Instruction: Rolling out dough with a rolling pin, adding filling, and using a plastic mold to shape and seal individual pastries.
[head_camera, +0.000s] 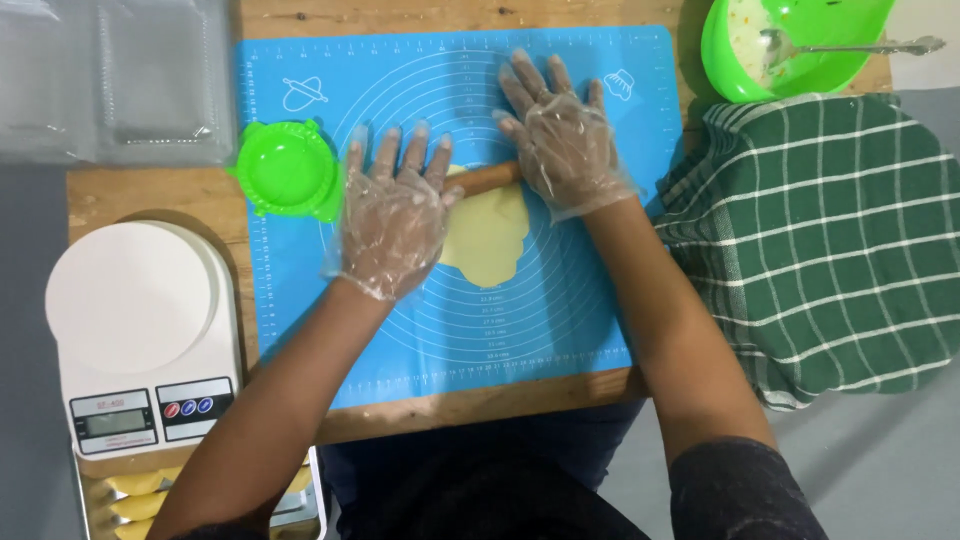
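Both gloved hands lay flat and open-palmed on a wooden rolling pin (487, 178), left hand (392, 215) and right hand (562, 140) pressing it over pale dough (487, 243) at the blue mat's (560, 310) middle, mid-worktop.

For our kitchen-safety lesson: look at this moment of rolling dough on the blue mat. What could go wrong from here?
1. The dough sheet already looks uneven, so further passes of the rolling pin may thin or tear it.
2. The green dumpling press sits close to the left hand and could get knocked.
3. The loose plastic glove on the right hand might slip or snag.
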